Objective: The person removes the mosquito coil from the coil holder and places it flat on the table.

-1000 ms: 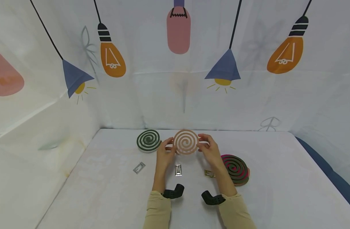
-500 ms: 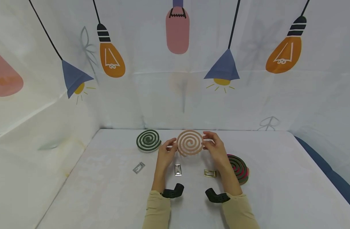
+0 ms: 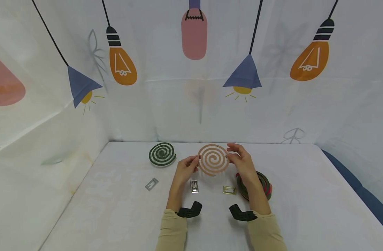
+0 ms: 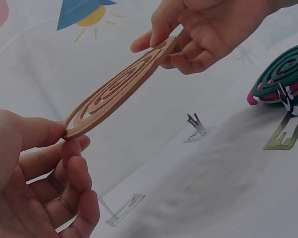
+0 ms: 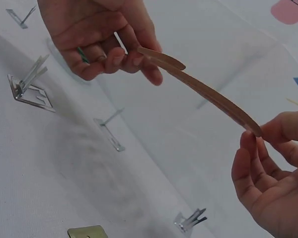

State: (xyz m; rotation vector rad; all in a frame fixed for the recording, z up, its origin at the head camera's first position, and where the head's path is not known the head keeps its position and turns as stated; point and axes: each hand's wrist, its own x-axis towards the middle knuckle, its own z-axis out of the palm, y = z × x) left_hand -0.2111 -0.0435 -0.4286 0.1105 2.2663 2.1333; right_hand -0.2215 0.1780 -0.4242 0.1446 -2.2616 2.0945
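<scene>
A tan mosquito coil (image 3: 213,160) is held up between both hands above the white table. My left hand (image 3: 185,169) pinches its left edge between thumb and fingers. The right hand (image 3: 242,162) pinches the opposite edge. Seen from the left wrist, the coil (image 4: 116,89) is tilted, its right end higher. Edge-on in the right wrist view, the coil (image 5: 208,94) has its outer end standing slightly apart from the rest. Below the hands lie a silver metal coil stand (image 3: 194,186) and a gold one (image 3: 229,190), with upright prongs showing in the wrist views.
A dark green coil (image 3: 162,154) lies at the back left, with another silver stand (image 3: 152,184) in front of it. Under the right forearm is a stack of green and red coils (image 3: 265,186), partly hidden. A patterned white cloth (image 3: 178,104) hangs behind the table.
Both hands have shifted right with the tan coil, the right hand farther. More of the gold stand shows, and the right forearm now crosses the coil stack.
</scene>
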